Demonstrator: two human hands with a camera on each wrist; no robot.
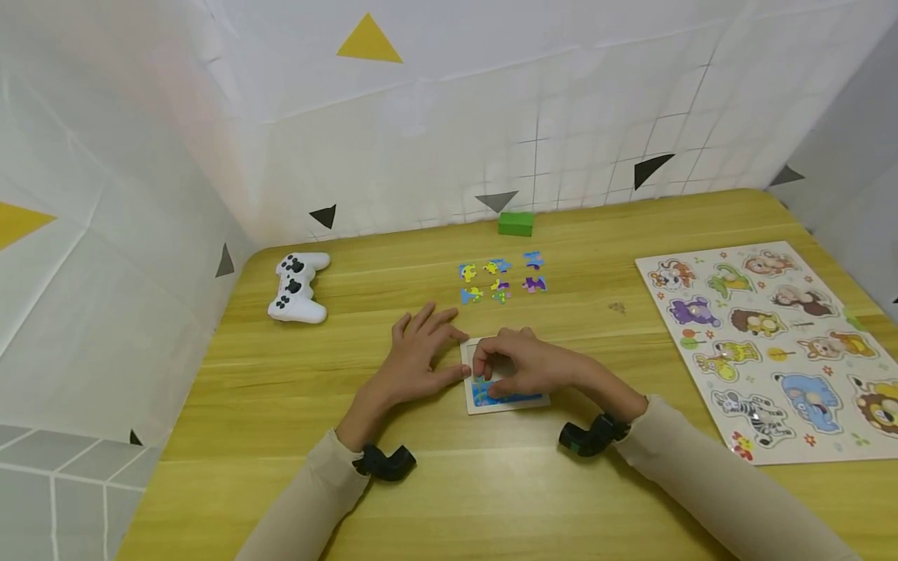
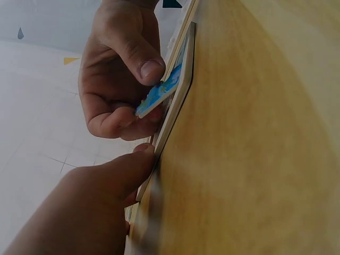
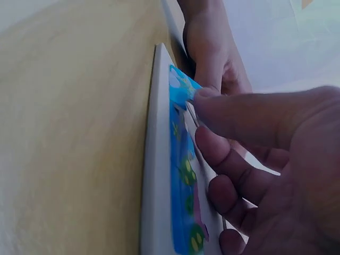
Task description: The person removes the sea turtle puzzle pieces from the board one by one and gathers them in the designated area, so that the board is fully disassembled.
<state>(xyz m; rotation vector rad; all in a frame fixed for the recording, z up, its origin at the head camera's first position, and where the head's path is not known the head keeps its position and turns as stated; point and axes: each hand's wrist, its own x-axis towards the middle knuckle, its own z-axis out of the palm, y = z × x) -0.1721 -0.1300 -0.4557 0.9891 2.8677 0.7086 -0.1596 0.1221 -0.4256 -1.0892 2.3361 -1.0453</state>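
Small puzzle tray (image 1: 508,405) lies flat on the counter (image 1: 491,499), near centre, just in front of the person. Left hand (image 1: 421,354) sits at the tray's 9 o'clock edge, fingers spread and straight, thumb pressed against the tray rim; it steadies and curls round nothing. Right hand (image 1: 522,366) covers the tray from 3 o'clock and pinches a blue puzzle piece (image 2: 158,94) between thumb and forefinger. In the left wrist view that piece is tilted, one edge down at the tray and the other lifted, so it is not seated. Some blue pieces already lie in the tray along its 6 o'clock side (image 3: 183,202). Six loose pieces (image 1: 500,279) lie in a cluster at 12 o'clock of the tray, apart from both hands. A green block (image 1: 515,224) is beyond them by the wall, a white game controller (image 1: 298,288) at 10 o'clock, and a large animal puzzle board (image 1: 772,343) at 3 o'clock. Risk, as judged: the tilted piece could jam on a neighbour's tab if pressed before it is aligned, and might pop seated pieces out. If the left thumb slips, the light tray may skid toward 9 o'clock. The pinch is shallow, so the piece might flip away.
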